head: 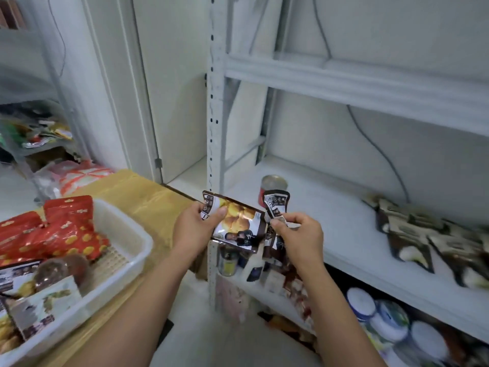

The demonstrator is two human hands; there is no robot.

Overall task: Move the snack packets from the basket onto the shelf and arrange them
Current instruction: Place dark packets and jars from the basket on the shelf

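My left hand (pixel 194 227) grips the left end of a brown and yellow snack packet (pixel 239 225), held flat in front of the shelf post. My right hand (pixel 300 238) pinches a second brown packet (pixel 276 206) that stands upright and hangs down past my fingers. Both hands hover at the front left corner of the white shelf (pixel 330 221). The white basket (pixel 132 243) at the lower left holds red packets (pixel 53 234) and several other packets. Several dark brown packets (pixel 428 242) lie in a row on the right of the shelf.
A red tin can (pixel 274 185) stands on the shelf just behind my hands. The white slotted shelf post (pixel 215 128) rises at centre. The basket rests on a yellow-wood table (pixel 148 197). Jars and lidded tubs (pixel 386 319) fill the level below. An upper shelf beam (pixel 370 86) crosses above.
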